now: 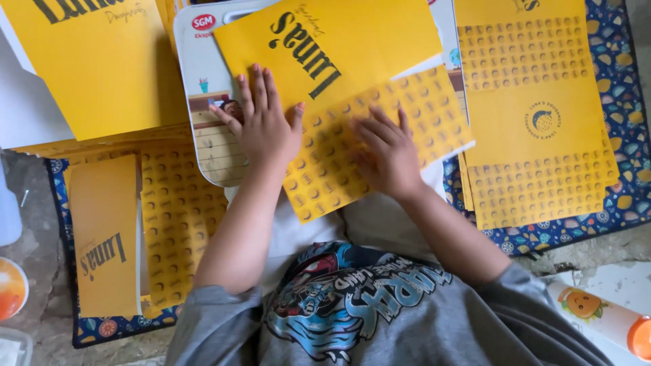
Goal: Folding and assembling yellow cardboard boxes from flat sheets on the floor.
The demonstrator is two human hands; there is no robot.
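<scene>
A yellow printed sheet (352, 122) lies in the middle of the view, tilted, its plain half with dark lettering toward the top and its half patterned with rows of small round marks toward the bottom right. It rests on a white lap board (213, 146) with a rounded corner and a small drawing on it; the sheet's lower corner hangs past the board's edge over the person's lap.

The left hand (264, 125) lies flat, palm down, at the sheet's left edge. Its fingers (256, 85) are spread and point away from the body: the thumb and inner part of the palm sit on the sheet, while the outer fingers reach onto the bare board just beside it. The right hand (386, 152) rests wholly on the patterned half, palm down, fingers (369, 132) loosely spread and angled toward the left hand. Neither hand pinches or grips anything; both press down on the surface, with a strip of patterned paper between them.

To the right, a stack of similar yellow sheets (536, 122) lies well apart from the hands on a dark blue patterned cloth (627, 88). At the upper left a large yellow sheet (102, 68) sits over more paper, and at the lower left lies a folded yellow piece (105, 237) beside a patterned one (180, 224). A white bottle with an orange cap (603, 315) lies at the lower right, by the person's grey sleeve.
</scene>
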